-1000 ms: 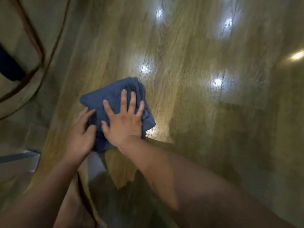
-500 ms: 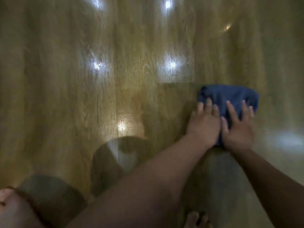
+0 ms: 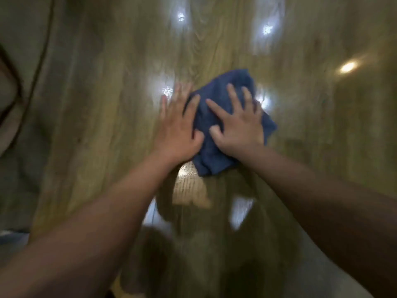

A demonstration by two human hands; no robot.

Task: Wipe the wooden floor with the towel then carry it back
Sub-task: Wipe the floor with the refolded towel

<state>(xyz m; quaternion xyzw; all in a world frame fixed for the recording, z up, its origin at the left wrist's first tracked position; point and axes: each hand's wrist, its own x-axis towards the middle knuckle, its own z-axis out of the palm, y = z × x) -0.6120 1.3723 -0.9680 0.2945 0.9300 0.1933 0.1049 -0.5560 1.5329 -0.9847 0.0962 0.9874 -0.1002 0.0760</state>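
Both hands lie flat with fingers spread. The right hand presses on the bunched blue towel; the left hand rests half on its left edge, half on the glossy wooden floor, where ceiling lights reflect.

Left hand, right hand bare; forearms bare.
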